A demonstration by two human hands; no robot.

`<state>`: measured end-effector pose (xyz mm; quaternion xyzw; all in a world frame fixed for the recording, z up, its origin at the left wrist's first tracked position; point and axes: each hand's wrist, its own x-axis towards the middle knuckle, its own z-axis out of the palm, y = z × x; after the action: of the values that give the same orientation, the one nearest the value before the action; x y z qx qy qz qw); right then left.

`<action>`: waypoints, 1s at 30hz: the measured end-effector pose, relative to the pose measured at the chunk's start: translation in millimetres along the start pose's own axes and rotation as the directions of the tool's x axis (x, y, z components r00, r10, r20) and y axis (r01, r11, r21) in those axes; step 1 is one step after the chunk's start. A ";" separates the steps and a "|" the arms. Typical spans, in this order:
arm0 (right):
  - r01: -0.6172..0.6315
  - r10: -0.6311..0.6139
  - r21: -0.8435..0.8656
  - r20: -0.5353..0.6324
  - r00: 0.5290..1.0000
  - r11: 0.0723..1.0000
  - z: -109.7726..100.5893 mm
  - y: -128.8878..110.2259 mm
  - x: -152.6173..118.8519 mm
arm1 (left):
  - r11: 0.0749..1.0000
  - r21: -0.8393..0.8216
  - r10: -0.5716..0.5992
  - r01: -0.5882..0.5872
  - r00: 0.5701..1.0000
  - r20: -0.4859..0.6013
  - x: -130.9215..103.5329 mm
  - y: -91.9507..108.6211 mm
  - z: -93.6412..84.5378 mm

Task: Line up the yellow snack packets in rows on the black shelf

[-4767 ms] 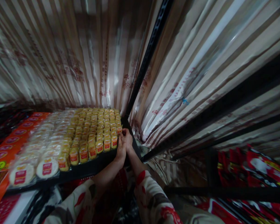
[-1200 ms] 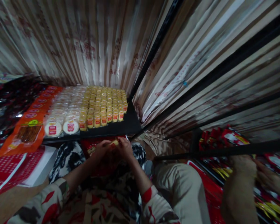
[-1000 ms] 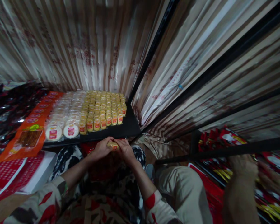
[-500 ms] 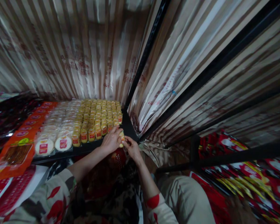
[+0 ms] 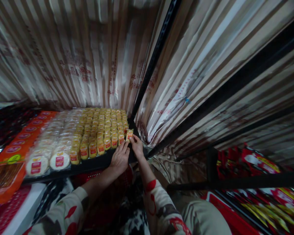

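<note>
Small yellow wrapped snack cakes [image 5: 100, 147] with red labels stand in close rows on a black shelf [image 5: 88, 164]. At the right end of the rows, my right hand [image 5: 137, 147] pinches one wrapped snack cake [image 5: 129, 133] between thumb and fingers, its label facing me. My left hand [image 5: 120, 157] lies just left of it, fingers stretched toward the front packets, with nothing visible in them. Whether its fingertips touch the packets I cannot tell.
Left of the yellow rows are round white wrapped cakes [image 5: 60, 160] and an orange snack package [image 5: 13, 153]. A black upright post [image 5: 150, 68] rises at the shelf's corner before a striped curtain [image 5: 93, 52]. Red packets [image 5: 259, 160] fill a lower rack at right.
My hands were together on the packet in front of the shelf. The right hand has carried it up to the row's right end, and the left has let go. The view has shifted slightly.
</note>
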<state>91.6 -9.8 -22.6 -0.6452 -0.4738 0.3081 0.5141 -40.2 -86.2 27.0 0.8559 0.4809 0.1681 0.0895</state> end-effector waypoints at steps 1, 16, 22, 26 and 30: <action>0.014 -0.014 -0.044 0.004 1.000 0.999 2.6 0.7 3.4 | 1.000 0.014 0.003 -0.003 1.000 0.001 1.5 -2.0 2.8; 0.153 -0.139 -0.445 0.063 0.988 0.882 22.7 -5.5 11.6 | 0.983 0.180 0.055 -0.044 0.997 -0.055 2.5 -28.3 35.5; 0.197 -0.183 -0.574 0.083 0.980 0.795 28.1 -4.9 7.9 | 0.975 0.220 0.047 -0.036 0.998 -0.042 2.2 -28.8 37.0; 0.199 -0.188 -0.600 0.081 0.979 0.775 31.0 -2.3 5.9 | 0.978 0.204 0.058 -0.049 0.998 -0.036 1.6 -28.2 36.3; 0.209 -0.201 -0.581 0.080 0.976 0.787 31.4 -2.3 5.9 | 0.978 0.204 0.053 -0.041 0.997 -0.054 0.0 -28.0 35.7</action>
<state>65.2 7.3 -28.8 -0.7147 -0.6162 0.0940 0.3174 -49.1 -71.3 -15.0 0.8664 0.4775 0.1454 -0.0166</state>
